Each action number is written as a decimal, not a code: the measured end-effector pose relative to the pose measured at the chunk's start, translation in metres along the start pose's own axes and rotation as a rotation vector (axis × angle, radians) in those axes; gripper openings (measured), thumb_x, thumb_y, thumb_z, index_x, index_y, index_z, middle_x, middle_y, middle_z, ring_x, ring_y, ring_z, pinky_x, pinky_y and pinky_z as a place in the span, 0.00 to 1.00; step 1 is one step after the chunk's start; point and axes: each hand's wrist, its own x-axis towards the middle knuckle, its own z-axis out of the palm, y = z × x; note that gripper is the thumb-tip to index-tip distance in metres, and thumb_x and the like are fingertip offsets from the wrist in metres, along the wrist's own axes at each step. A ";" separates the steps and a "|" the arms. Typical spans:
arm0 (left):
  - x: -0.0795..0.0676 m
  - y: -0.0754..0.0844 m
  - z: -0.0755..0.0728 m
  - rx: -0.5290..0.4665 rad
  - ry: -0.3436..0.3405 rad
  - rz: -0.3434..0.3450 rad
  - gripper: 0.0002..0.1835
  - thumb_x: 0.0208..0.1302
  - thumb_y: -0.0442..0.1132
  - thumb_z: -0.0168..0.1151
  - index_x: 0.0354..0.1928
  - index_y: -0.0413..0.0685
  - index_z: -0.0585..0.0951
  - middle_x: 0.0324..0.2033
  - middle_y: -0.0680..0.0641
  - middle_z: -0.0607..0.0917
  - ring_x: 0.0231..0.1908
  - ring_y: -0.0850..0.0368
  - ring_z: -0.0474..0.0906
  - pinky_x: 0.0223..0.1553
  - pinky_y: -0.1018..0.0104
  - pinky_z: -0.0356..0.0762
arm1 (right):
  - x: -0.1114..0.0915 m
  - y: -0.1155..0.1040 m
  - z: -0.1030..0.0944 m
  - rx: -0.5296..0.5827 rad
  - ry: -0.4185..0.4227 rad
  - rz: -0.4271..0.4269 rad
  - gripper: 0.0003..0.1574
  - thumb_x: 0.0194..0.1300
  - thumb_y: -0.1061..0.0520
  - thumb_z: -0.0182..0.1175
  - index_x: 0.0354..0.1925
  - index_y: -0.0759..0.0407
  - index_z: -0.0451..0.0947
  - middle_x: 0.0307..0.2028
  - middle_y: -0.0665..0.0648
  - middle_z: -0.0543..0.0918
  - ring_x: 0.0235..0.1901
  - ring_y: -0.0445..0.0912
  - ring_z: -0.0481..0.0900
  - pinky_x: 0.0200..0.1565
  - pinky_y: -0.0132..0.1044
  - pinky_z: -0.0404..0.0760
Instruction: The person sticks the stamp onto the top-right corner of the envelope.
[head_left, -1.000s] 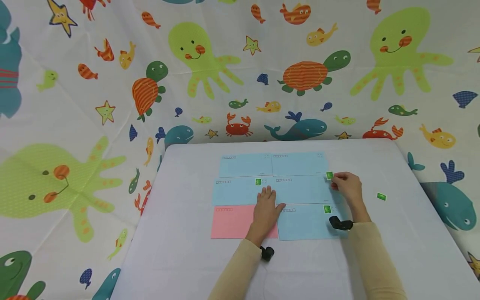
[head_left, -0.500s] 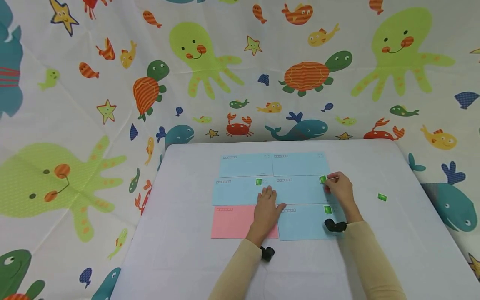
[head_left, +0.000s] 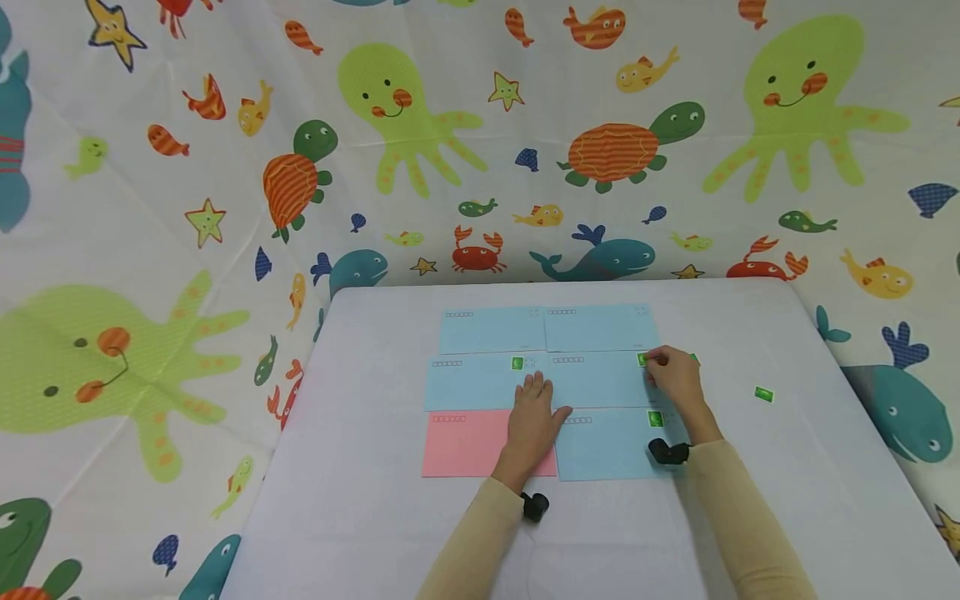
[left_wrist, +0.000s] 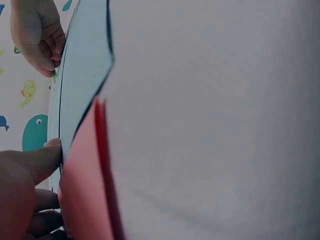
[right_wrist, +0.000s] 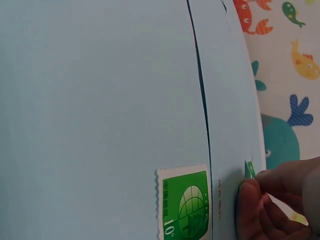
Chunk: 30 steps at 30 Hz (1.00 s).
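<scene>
My right hand [head_left: 681, 385] pinches a green postage stamp [head_left: 641, 359] at the upper right corner of the middle-row right blue envelope [head_left: 596, 385]. In the right wrist view, fingertips partly cover this stamp [right_wrist: 250, 168]. My left hand [head_left: 529, 425] rests with fingers extended over the pink envelope [head_left: 457, 450], its fingertips on the middle-row left blue envelope [head_left: 465, 388]. That envelope bears a stamp [head_left: 517, 363] near its top right. Another stamp [right_wrist: 186, 204] lies at the top right of the lower right blue envelope [head_left: 607, 454].
A top row holds two more blue envelopes, left [head_left: 487, 335] and right [head_left: 600, 331]. A loose stamp [head_left: 764, 394] lies on the white table [head_left: 360, 508] to the right. More green [head_left: 693, 359] peeks out behind my right hand. A sea-animal cloth [head_left: 450, 142] hangs behind.
My right hand has moved left with the stamp, from beside the middle right envelope onto its upper right corner. Green now shows behind that hand. The left hand has stayed in place.
</scene>
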 end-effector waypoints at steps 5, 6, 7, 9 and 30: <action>0.000 0.000 -0.001 -0.006 -0.004 -0.004 0.34 0.71 0.55 0.59 0.68 0.36 0.72 0.72 0.37 0.69 0.75 0.43 0.61 0.75 0.50 0.60 | 0.000 -0.002 -0.001 -0.017 -0.025 0.002 0.17 0.69 0.61 0.52 0.50 0.69 0.81 0.35 0.65 0.85 0.27 0.46 0.78 0.29 0.33 0.76; -0.001 0.000 -0.001 -0.007 -0.002 -0.003 0.34 0.71 0.55 0.59 0.68 0.36 0.73 0.72 0.37 0.69 0.75 0.43 0.61 0.75 0.50 0.61 | 0.000 -0.003 -0.001 -0.019 -0.030 0.005 0.17 0.69 0.61 0.52 0.50 0.69 0.81 0.36 0.65 0.85 0.27 0.46 0.78 0.29 0.32 0.76; -0.001 0.000 -0.001 -0.009 -0.001 -0.003 0.34 0.71 0.55 0.59 0.68 0.36 0.73 0.72 0.37 0.69 0.75 0.43 0.62 0.74 0.50 0.61 | 0.000 -0.003 -0.001 -0.021 -0.034 0.006 0.17 0.70 0.61 0.52 0.50 0.69 0.81 0.36 0.65 0.85 0.27 0.46 0.78 0.29 0.32 0.76; -0.001 0.000 -0.001 -0.015 0.002 -0.002 0.34 0.70 0.55 0.60 0.68 0.36 0.73 0.72 0.37 0.69 0.75 0.43 0.62 0.74 0.50 0.61 | 0.000 -0.003 0.000 -0.026 -0.038 0.006 0.17 0.70 0.61 0.52 0.51 0.69 0.81 0.37 0.66 0.85 0.28 0.46 0.79 0.29 0.32 0.76; 0.001 0.001 0.000 0.007 0.021 0.000 0.34 0.70 0.55 0.60 0.67 0.36 0.73 0.71 0.37 0.70 0.74 0.43 0.63 0.73 0.49 0.63 | 0.005 0.002 0.001 -0.073 -0.044 -0.061 0.17 0.70 0.62 0.53 0.49 0.71 0.82 0.35 0.66 0.86 0.26 0.48 0.79 0.28 0.34 0.75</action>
